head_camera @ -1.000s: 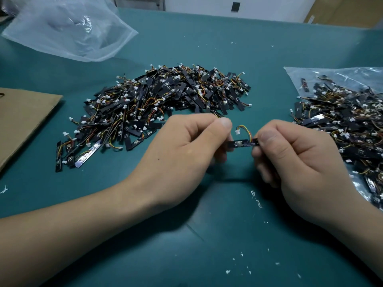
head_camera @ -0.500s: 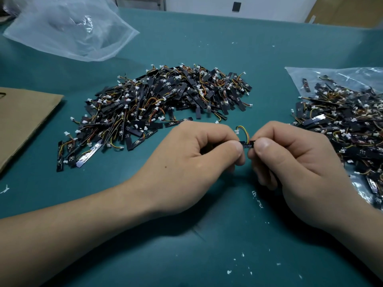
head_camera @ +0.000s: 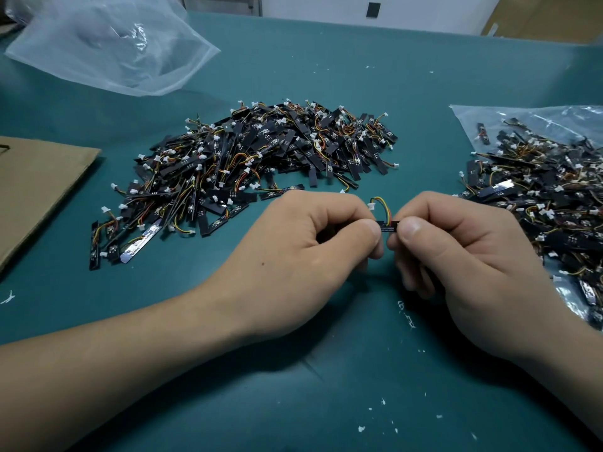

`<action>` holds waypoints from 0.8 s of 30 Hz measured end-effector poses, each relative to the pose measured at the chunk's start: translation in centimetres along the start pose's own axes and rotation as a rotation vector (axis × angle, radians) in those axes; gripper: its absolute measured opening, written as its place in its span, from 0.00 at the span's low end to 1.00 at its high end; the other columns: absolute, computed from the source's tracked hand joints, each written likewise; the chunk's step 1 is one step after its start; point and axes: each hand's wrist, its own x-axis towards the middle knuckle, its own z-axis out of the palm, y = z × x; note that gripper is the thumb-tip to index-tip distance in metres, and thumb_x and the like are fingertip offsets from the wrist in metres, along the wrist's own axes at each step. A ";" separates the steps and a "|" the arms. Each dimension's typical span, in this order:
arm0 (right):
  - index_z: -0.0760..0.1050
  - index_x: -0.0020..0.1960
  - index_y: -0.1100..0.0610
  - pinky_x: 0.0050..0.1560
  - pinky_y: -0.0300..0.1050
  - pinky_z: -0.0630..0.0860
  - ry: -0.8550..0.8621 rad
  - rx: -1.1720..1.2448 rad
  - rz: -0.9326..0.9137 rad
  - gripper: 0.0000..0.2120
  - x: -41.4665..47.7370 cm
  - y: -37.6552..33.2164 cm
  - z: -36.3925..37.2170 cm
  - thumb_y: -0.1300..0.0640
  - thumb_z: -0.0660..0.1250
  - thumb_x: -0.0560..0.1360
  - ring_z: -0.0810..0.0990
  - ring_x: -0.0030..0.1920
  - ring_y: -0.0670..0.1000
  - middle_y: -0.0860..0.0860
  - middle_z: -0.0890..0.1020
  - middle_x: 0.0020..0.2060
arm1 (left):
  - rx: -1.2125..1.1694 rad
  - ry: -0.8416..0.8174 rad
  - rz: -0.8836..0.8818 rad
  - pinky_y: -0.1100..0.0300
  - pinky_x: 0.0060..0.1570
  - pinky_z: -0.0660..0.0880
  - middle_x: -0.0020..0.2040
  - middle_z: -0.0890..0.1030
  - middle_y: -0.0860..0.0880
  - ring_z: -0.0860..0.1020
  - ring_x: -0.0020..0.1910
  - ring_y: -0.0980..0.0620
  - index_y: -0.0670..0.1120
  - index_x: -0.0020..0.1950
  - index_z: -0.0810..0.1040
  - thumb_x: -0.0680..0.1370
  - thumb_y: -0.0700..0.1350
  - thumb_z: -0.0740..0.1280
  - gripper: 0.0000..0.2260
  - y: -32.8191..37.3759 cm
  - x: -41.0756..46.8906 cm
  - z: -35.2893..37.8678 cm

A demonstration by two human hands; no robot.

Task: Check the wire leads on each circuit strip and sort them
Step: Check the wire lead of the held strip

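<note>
A short black circuit strip (head_camera: 387, 226) is held level between both hands above the green mat. My left hand (head_camera: 303, 256) pinches its left end between thumb and fingers, and my right hand (head_camera: 463, 256) pinches its right end. Only a small middle piece of the strip shows between the thumbs. Its yellow, orange and red wire lead (head_camera: 380, 205) arches up and to the left, ending in a small white connector. A large loose pile of strips (head_camera: 261, 158) lies behind my left hand. A second pile of strips (head_camera: 541, 197) lies on a clear bag at the right.
An empty clear plastic bag (head_camera: 107, 47) lies at the far left. A brown cardboard sheet (head_camera: 36, 184) covers the left edge of the green mat (head_camera: 326, 370). Small white scraps dot the mat near me.
My hands have slid closer together along the strip, so less of it shows between the thumbs. The piles have not moved.
</note>
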 end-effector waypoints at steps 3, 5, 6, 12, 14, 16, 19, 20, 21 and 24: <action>0.77 0.41 0.53 0.27 0.39 0.70 0.015 -0.001 -0.009 0.12 0.0 0.0 0.0 0.48 0.61 0.78 0.72 0.24 0.47 0.52 0.79 0.27 | -0.029 0.038 -0.006 0.47 0.36 0.75 0.35 0.79 0.47 0.76 0.35 0.42 0.49 0.46 0.81 0.77 0.47 0.66 0.05 -0.1 -0.1 0.2; 0.77 0.41 0.53 0.27 0.40 0.70 0.024 -0.006 -0.008 0.12 0.0 0.1 0.0 0.48 0.61 0.78 0.72 0.24 0.46 0.52 0.79 0.26 | -0.095 0.100 -0.031 0.48 0.39 0.77 0.40 0.79 0.50 0.76 0.35 0.42 0.52 0.57 0.75 0.76 0.47 0.68 0.10 -0.3 -0.1 0.2; 0.77 0.41 0.52 0.27 0.40 0.70 0.023 -0.014 -0.009 0.12 0.0 0.1 0.0 0.48 0.61 0.78 0.72 0.24 0.46 0.51 0.79 0.26 | -0.126 0.127 -0.021 0.50 0.38 0.77 0.42 0.79 0.51 0.75 0.34 0.43 0.54 0.61 0.72 0.76 0.46 0.69 0.15 -0.5 -0.1 0.2; 0.76 0.40 0.52 0.28 0.40 0.70 0.020 -0.067 -0.009 0.11 0.1 0.2 -0.1 0.49 0.60 0.78 0.72 0.24 0.47 0.49 0.79 0.26 | -0.016 0.124 0.085 0.65 0.35 0.71 0.43 0.80 0.54 0.73 0.31 0.48 0.56 0.64 0.77 0.79 0.40 0.70 0.16 -0.8 0.0 0.0; 0.76 0.40 0.52 0.28 0.40 0.70 0.024 -0.066 0.000 0.11 0.1 0.3 -0.2 0.49 0.60 0.77 0.72 0.24 0.47 0.49 0.79 0.25 | 0.041 0.107 0.088 0.68 0.32 0.69 0.39 0.80 0.58 0.72 0.29 0.51 0.53 0.56 0.83 0.80 0.40 0.70 0.10 -0.8 -0.1 0.0; 0.76 0.39 0.51 0.28 0.40 0.70 0.026 -0.069 -0.002 0.11 0.1 0.3 -0.2 0.49 0.60 0.77 0.73 0.24 0.48 0.49 0.79 0.25 | 0.065 0.109 0.075 0.63 0.31 0.72 0.40 0.81 0.56 0.74 0.30 0.49 0.53 0.54 0.84 0.80 0.42 0.69 0.08 -0.6 -0.1 0.1; 0.76 0.40 0.51 0.29 0.41 0.71 0.015 -0.100 -0.016 0.11 0.0 0.2 0.0 0.49 0.61 0.78 0.74 0.25 0.48 0.46 0.78 0.26 | 0.032 0.108 0.042 0.53 0.35 0.77 0.42 0.80 0.53 0.77 0.33 0.44 0.55 0.59 0.80 0.79 0.43 0.67 0.11 -0.6 0.0 0.1; 0.76 0.40 0.51 0.30 0.42 0.71 0.013 -0.104 -0.020 0.11 0.0 0.2 0.1 0.49 0.61 0.78 0.74 0.26 0.48 0.46 0.78 0.26 | 0.030 0.103 0.039 0.53 0.36 0.77 0.43 0.80 0.53 0.76 0.33 0.44 0.56 0.61 0.80 0.79 0.43 0.66 0.13 -0.5 -0.1 0.1; 0.77 0.40 0.51 0.30 0.42 0.72 0.013 -0.106 -0.023 0.11 0.0 0.2 0.1 0.49 0.61 0.78 0.74 0.26 0.48 0.45 0.78 0.26 | 0.040 0.101 0.043 0.54 0.35 0.77 0.43 0.80 0.53 0.76 0.33 0.44 0.57 0.62 0.80 0.80 0.43 0.66 0.14 -0.5 -0.1 0.0; 0.77 0.40 0.51 0.30 0.44 0.72 0.019 -0.098 -0.029 0.11 0.0 0.2 0.0 0.49 0.61 0.78 0.74 0.25 0.49 0.46 0.78 0.26 | 0.100 0.088 0.060 0.54 0.31 0.74 0.42 0.81 0.53 0.75 0.30 0.44 0.55 0.57 0.83 0.80 0.43 0.65 0.11 -0.3 -0.2 0.1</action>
